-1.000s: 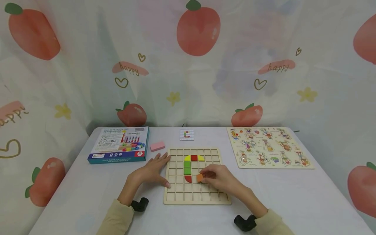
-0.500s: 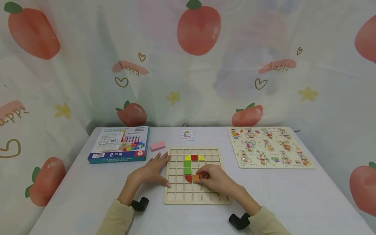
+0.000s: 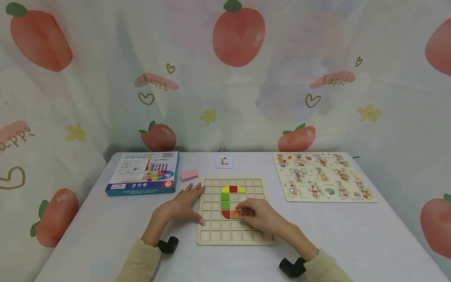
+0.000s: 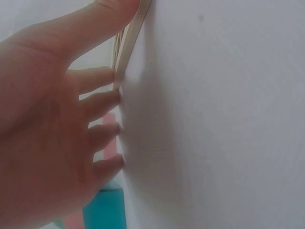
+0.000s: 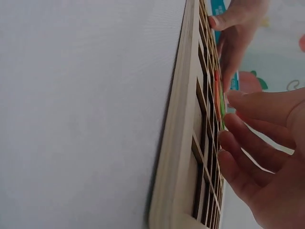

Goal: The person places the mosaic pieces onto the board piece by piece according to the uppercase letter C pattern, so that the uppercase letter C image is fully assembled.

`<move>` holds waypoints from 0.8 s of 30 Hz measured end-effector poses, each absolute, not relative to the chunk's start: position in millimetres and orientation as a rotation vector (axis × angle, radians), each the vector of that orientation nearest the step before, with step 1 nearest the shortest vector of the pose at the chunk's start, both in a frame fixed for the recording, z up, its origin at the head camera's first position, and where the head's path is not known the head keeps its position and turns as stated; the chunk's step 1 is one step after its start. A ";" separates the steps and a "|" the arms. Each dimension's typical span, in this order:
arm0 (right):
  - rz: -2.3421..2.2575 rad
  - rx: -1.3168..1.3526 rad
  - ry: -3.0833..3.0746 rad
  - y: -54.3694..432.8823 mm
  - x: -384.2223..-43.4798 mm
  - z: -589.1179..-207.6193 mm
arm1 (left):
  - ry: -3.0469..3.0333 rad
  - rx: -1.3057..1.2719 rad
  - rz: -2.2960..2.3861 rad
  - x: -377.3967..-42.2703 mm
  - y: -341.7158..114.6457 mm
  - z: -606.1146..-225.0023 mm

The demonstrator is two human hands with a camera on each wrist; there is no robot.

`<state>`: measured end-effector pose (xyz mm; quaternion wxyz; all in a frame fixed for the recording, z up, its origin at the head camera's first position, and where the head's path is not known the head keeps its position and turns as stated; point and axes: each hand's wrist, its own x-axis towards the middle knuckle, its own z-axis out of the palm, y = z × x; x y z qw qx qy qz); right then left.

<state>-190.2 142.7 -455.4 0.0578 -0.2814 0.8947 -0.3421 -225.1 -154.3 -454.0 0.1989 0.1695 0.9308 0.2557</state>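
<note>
A wooden grid board (image 3: 215,236) lies on the table, with coloured pieces set in its cells. They form a C shape: two yellow rounded pieces (image 3: 225,189) around a red square (image 3: 233,189), two green squares (image 3: 224,201), a red rounded piece (image 3: 226,214) and an orange block (image 3: 235,214). The orange block sits flat beside the red rounded piece. My right hand (image 3: 260,214) hovers at its right side, fingers loosely bent and, in the right wrist view, spread with nothing between them. My left hand (image 3: 181,203) lies spread along the board's left edge, thumb touching the rim.
Behind the board are a small pattern card (image 3: 224,161) and a pink block (image 3: 189,175). A boxed toy set (image 3: 142,174) stands at the back left. An animal puzzle board (image 3: 324,178) lies at the back right, before a printed curtain (image 3: 243,109).
The orange block has moved left from the right hand's pinch into the cell beside the red rounded piece. The right fingers have let go of it. My left hand has stayed put.
</note>
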 end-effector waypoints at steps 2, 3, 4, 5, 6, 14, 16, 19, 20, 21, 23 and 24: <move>-1.050 -0.871 2.723 149.3 -187.5 -455.4 | 2.603 0.478 0.717 -225.7 -153.9 -454.2; -1.055 -0.877 2.732 152.8 -186.0 -455.6 | 2.603 0.477 0.716 -226.0 -153.5 -454.3; -1.064 -0.885 2.742 156.3 -184.4 -455.9 | 2.604 0.478 0.714 -226.4 -153.3 -454.6; -1.074 -0.890 2.751 159.9 -182.7 -456.6 | 2.605 0.477 0.711 -226.6 -152.9 -454.8; -1.081 -0.896 2.761 163.6 -180.9 -457.4 | 2.605 0.476 0.713 -226.6 -152.5 -455.0; -1.100 -0.883 2.822 193.0 -165.8 -457.1 | 2.609 0.462 0.707 -226.3 -149.8 -456.4; -1.107 -0.892 2.840 201.4 -162.1 -456.3 | 2.607 0.465 0.704 -226.4 -149.7 -456.5; -1.114 -0.946 2.874 213.3 -157.5 -457.1 | 2.608 0.462 0.699 -226.2 -150.4 -455.9; -1.115 -0.961 2.884 217.3 -156.2 -457.9 | 2.609 0.462 0.698 -226.3 -150.9 -456.0; -1.114 -0.969 2.895 221.0 -154.7 -458.6 | 2.610 0.463 0.698 -226.3 -151.3 -456.1; -1.100 -0.961 2.918 227.4 -152.0 -460.3 | 2.615 0.463 0.697 -226.4 -152.0 -456.0; -1.087 -0.947 2.932 230.3 -150.8 -461.1 | 2.614 0.462 0.696 -226.5 -152.1 -456.3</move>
